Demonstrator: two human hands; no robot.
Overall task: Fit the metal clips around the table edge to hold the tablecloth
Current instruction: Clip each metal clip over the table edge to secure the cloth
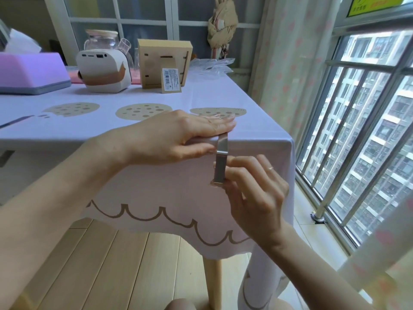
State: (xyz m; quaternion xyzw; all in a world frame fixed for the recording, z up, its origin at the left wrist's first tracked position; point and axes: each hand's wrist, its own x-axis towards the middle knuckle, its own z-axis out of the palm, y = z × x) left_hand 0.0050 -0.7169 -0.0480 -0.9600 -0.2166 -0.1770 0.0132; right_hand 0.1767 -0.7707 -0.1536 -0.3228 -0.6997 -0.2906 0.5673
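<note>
At the counter edge: we found the metal clip [221,162] hooked over the near rim, close to the right corner. Its top ran under the fingers of the left hand [178,135] and its lower leg hung down the front of the tablecloth [156,189].
Left grip: apart. The hand lay flat on the cloth with its fingers straight and pressing, the thumb along the front edge and touching the clip.
Right grip: the right hand [252,189] was clamped on the clip's lower end, fingers curled round it.
Handling: we judged the clip light, stiff and springy, with slippery polished faces. The cloth looked soft and apt to creep.
Where to hold: we thought the lower leg gave the best purchase, with the top pinned down.
Look: the clip was a narrow band of bright steel, bent at the rim. The cloth was pale lilac, with tan spotted rounds and a scalloped line near its hem.
</note>
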